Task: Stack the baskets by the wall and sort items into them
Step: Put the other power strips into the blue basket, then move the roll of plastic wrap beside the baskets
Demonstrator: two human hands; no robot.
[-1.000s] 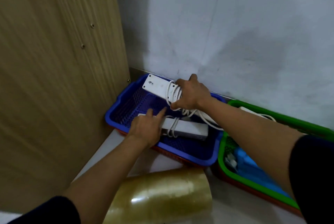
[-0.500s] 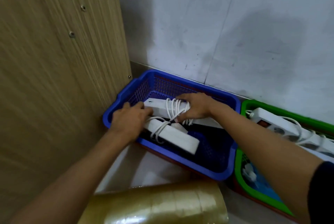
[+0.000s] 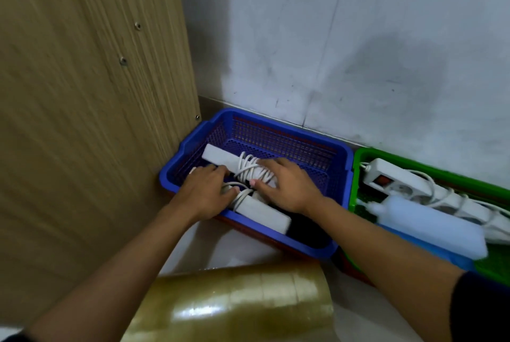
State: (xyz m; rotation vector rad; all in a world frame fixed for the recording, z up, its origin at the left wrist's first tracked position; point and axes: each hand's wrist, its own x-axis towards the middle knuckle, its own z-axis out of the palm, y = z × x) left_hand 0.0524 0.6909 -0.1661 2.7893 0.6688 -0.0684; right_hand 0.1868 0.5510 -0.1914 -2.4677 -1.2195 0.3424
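While both hands press power strips – blue basket holds them

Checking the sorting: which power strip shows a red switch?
The power strip in the green basket; the two in the blue basket show none.

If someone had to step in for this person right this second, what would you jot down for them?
Left hand: in the blue basket, resting on the near power strip; grip unclear.
Right hand: lying over the far power strip and its wound cord.
Blue basket sits in the corner on a red one; green basket beside it holds a third strip and a pale bottle.
Done: baskets at the wall, strips inside.
Left: settle both strips; the tape roll is still outside.
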